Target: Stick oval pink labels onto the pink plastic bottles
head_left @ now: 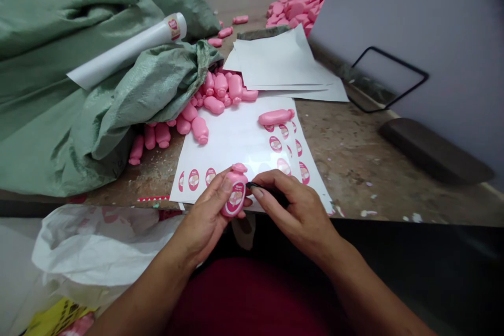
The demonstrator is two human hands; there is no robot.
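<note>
My left hand [214,202] is closed around a small pink bottle [229,179], tilted with its capped end up. On its front sits an oval pink-and-white label [237,195]. In my right hand [297,205] the fingers pinch a thin black tool [275,192], mostly covered by the hand, so its kind is unclear. Its tip is at the bottle's right side; whether it touches, I cannot tell. Under and beyond my hands lies a white sheet of oval stickers [232,142], with stickers along its near and right parts. Another pink bottle [275,117] rests on it.
Several pink bottles [214,105] spill from a green woven sack [157,84] at left. A rolled sheet [129,50] lies on the sack. Blank-looking white sheets [279,60] sit behind. More pink bottles [299,5] are heaped at the back. A white plastic bag [98,247] hangs below the table edge.
</note>
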